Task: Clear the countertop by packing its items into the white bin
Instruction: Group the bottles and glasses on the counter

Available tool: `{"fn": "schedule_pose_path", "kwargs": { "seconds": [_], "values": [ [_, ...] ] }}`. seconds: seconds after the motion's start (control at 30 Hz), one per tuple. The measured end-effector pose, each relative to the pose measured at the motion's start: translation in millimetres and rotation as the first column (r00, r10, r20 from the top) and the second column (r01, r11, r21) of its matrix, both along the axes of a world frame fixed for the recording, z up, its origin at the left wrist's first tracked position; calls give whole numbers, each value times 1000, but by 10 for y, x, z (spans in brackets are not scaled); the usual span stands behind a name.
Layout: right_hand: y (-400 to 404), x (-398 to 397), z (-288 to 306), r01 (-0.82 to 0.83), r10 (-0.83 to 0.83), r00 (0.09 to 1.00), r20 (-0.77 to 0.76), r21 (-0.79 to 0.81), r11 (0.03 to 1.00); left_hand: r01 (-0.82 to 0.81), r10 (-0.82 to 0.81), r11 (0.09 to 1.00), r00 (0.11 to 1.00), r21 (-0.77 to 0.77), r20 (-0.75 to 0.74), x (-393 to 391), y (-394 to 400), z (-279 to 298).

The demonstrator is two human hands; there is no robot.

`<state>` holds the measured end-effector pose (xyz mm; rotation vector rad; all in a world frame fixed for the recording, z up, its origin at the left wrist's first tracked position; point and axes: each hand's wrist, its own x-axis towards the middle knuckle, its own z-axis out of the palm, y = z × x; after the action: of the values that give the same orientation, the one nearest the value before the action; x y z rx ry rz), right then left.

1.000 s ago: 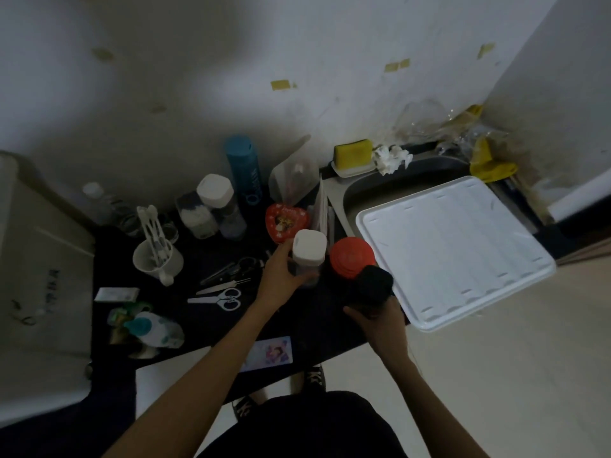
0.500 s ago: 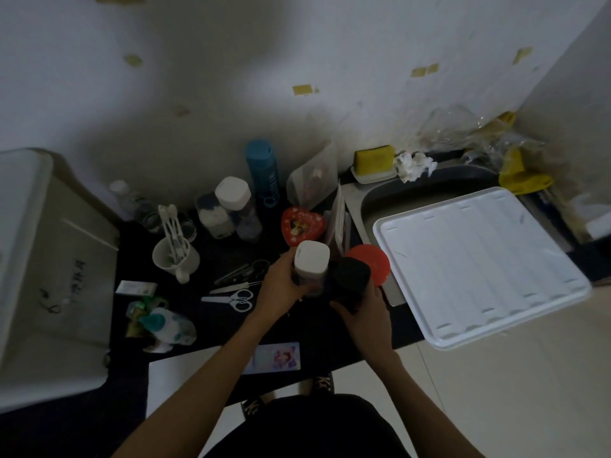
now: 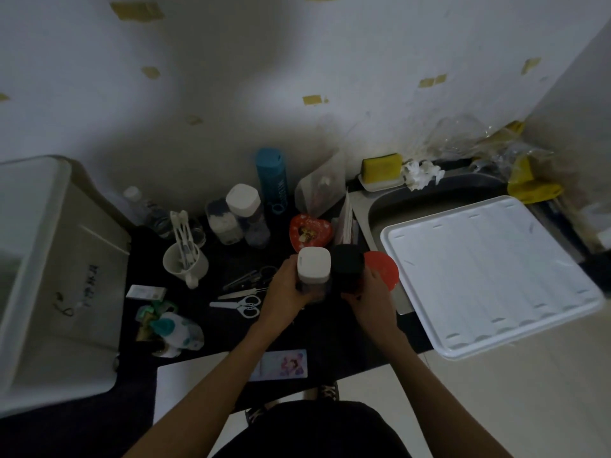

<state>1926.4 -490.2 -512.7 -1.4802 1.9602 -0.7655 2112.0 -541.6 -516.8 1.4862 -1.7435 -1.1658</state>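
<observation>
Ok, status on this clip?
Left hand grips white-capped jar. Right hand grips black-capped jar. White bin far left; cup, scissors between.

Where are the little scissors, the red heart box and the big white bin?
scissors [image 3: 243, 304]: head view, on the white handles, by the loops.
red heart box [image 3: 310, 231]: head view, on the middle of its lid.
white bin [image 3: 39, 246]: head view, on its near rim, left of the counter.
</observation>
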Motion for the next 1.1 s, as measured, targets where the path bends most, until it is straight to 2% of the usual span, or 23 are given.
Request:
{"fn": "schedule_pose_path", "kwargs": {
  "seconds": [0.07,0.17,0.27,0.4,0.47,0.57,0.7,0.8,0.93,1.1],
  "values": [
    [5,-45,33,-19,19,1000,11,18,1000,89,-89,995,996,46,9,94,-27,31],
    [-39,-165,85,-13,16,999,-46,52,999,141,-149,988,978,68,145,306,-175,156],
    [-208,-242,404,25,-11,986,-169,80,996,39,-48,998,970,41,237,556,-388,360],
    [-539,-225,938,13,-11,974,-227,10,1000,-61,98,988,959,-141,268,812,-707,615],
    [-787,-184,1098,-35,25,975,-219,-44,998,-142,208,961,938,-239,278,878,-885,723],
    [-1338,5,1203,-205,185,966,-180,-99,974,-195,311,920,891,-339,332,939,-1177,792],
    [-2103,466,1158,-400,373,884,-282,-40,916,-105,162,984,868,-146,469,910,-1508,768],
    [-2517,768,1121,-495,478,811,-337,41,868,-69,81,997,835,-41,544,833,-1551,710],
    [-2929,889,938,-529,524,767,-369,99,843,-151,178,984,878,-97,444,751,-1421,701],
    [-2979,879,739,-526,516,814,-268,38,850,-194,232,972,885,-134,403,734,-1310,767]
  ]
}}
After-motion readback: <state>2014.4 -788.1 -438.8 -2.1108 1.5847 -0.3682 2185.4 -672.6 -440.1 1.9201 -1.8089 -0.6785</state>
